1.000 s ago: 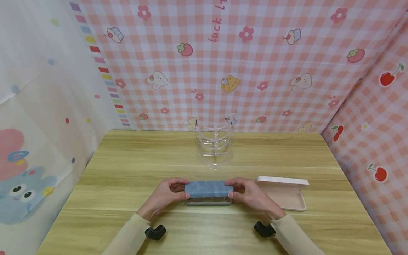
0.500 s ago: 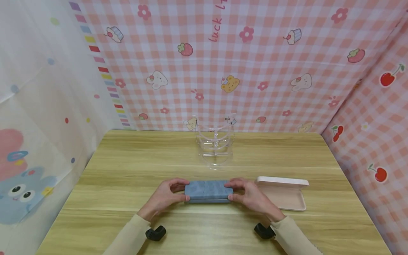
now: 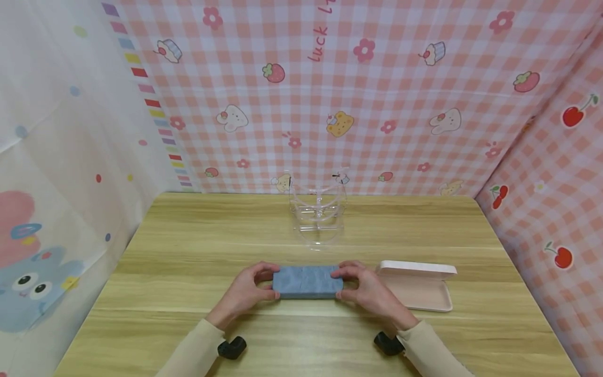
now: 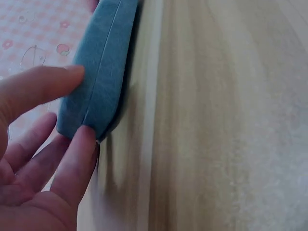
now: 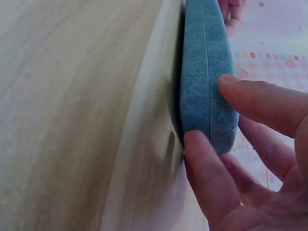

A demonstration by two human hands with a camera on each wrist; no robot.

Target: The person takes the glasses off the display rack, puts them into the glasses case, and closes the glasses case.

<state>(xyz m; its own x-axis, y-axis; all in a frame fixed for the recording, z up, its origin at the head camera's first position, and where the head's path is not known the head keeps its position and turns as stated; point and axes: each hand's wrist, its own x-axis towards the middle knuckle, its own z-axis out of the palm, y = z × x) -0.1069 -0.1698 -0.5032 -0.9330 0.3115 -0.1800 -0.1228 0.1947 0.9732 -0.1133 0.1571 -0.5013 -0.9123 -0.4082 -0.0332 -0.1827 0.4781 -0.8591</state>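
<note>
A blue glasses case (image 3: 306, 281) with a leathery surface lies on the wooden table in front of me, its lid down. My left hand (image 3: 248, 285) grips its left end between thumb and fingers. At the opposite end my right hand (image 3: 367, 285) holds it the same way. In the left wrist view, a thin seam runs along the side of the case (image 4: 103, 62), with thumb and fingertips pressed against it. The right wrist view shows the lid meeting the base of the case (image 5: 207, 72) along that seam. The inside of the case is hidden.
Right of my right hand, a pale pink glasses case (image 3: 428, 296) stands with its lid raised. A clear plastic stand with curved tiers (image 3: 319, 228) is at the back middle. Pink checked cloth (image 3: 301, 104) hangs behind the table (image 3: 188, 235).
The blue case's lid was partly raised a second ago and has come down onto the base. Both hands have kept their hold on the ends. The pink case has not moved.
</note>
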